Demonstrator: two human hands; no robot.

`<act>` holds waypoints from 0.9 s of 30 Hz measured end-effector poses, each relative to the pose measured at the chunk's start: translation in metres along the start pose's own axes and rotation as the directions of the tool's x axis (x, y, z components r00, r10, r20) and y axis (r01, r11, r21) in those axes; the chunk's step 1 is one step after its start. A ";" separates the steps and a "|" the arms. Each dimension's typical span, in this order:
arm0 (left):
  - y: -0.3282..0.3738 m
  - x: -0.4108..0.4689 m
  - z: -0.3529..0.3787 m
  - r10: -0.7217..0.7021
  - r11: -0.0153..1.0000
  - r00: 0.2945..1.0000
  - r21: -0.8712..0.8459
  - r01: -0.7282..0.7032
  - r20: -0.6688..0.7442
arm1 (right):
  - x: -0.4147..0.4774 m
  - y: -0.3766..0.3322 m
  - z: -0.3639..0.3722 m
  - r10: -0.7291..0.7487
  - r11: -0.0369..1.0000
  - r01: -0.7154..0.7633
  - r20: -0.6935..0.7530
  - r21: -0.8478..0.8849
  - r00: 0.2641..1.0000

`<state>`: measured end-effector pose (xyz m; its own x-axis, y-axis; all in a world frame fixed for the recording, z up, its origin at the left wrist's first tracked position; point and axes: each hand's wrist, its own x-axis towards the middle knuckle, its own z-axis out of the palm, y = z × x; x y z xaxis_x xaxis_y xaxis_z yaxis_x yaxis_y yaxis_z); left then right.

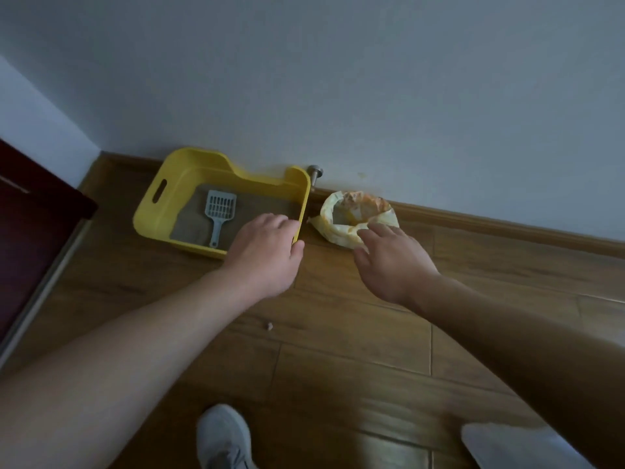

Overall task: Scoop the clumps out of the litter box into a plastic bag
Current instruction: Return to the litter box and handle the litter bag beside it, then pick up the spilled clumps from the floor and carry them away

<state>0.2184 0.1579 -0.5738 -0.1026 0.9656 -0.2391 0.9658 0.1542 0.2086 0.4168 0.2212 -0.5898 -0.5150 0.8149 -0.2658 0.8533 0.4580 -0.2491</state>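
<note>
A yellow litter box stands on the wooden floor against the white wall, with grey-brown litter inside. A pale grey slotted scoop lies on the litter, handle toward me. To the right of the box sits a yellow plastic bag, its mouth rolled open. My left hand hovers over the box's near right corner, fingers curled and holding nothing. Fingers spread, my right hand reaches toward the bag's near edge; whether it touches the bag I cannot tell.
A metal door stop sticks out of the wall just behind the box. A dark red door stands at the left. A small crumb lies on the floor. My grey shoes are at the bottom.
</note>
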 end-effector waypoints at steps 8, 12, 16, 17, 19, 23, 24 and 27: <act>-0.066 -0.040 0.053 -0.067 0.997 0.997 0.035 0.067 0.023 | 0.003 -0.050 0.060 -0.076 0.997 0.075 0.064 0.010 0.995; -0.102 -0.048 0.078 -0.080 0.996 0.995 0.032 0.078 0.057 | 0.014 -0.083 0.091 -0.099 0.995 0.101 0.127 -0.007 0.987; -0.136 -0.040 0.093 -0.055 0.992 0.998 0.114 0.050 0.040 | 0.033 -0.109 0.114 -0.217 0.973 0.224 0.114 -0.050 0.969; -0.143 -0.036 0.096 -0.043 0.991 0.999 0.129 0.042 0.010 | 0.039 -0.113 0.118 -0.248 0.966 0.254 0.092 -0.054 0.964; -0.153 -0.029 0.106 -0.019 0.989 0.999 0.143 0.025 -0.037 | 0.050 -0.117 0.128 -0.299 0.951 0.302 0.052 -0.063 0.953; -0.168 -0.019 0.138 0.041 0.985 0.999 0.170 -0.039 -0.006 | 0.072 -0.112 0.153 -0.371 0.924 0.369 -0.004 -0.098 0.929; -0.171 -0.017 0.149 0.047 0.985 0.999 0.165 -0.048 0.010 | 0.076 -0.108 0.163 -0.378 0.921 0.375 -0.003 -0.103 0.926; -0.181 -0.015 0.178 0.046 0.990 0.999 0.134 -0.044 -0.009 | 0.079 -0.098 0.196 -0.384 0.917 0.386 0.040 -0.099 0.923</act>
<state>0.0873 0.0786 -0.7773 -0.0603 0.9734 -0.2210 0.9926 0.0818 0.0896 0.2765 0.1713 -0.7692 -0.8059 0.5616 -0.1873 0.5920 0.7698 -0.2387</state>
